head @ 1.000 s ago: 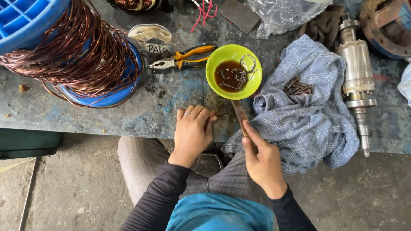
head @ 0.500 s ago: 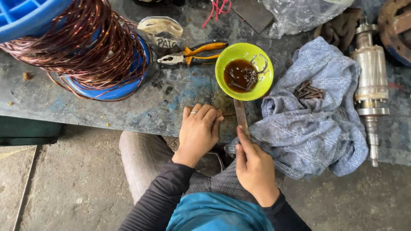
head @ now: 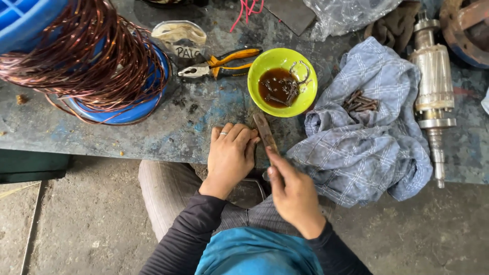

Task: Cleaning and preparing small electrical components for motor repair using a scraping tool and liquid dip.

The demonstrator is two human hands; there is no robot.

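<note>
Right hand grip pinched around the near end of a flat brown strip at the table edge.
Left hand lies flat, fingers loose, just beside the strip, grasping nothing. Strip points toward a green bowl of dark liquid; grey checked cloth lies right, pliers behind.

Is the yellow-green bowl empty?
No, the yellow-green bowl holds dark brown liquid with small metal parts sitting in it.

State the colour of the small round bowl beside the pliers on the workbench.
Lime green, holding dark brown liquid; the small round bowl shows best in the head view.
</note>
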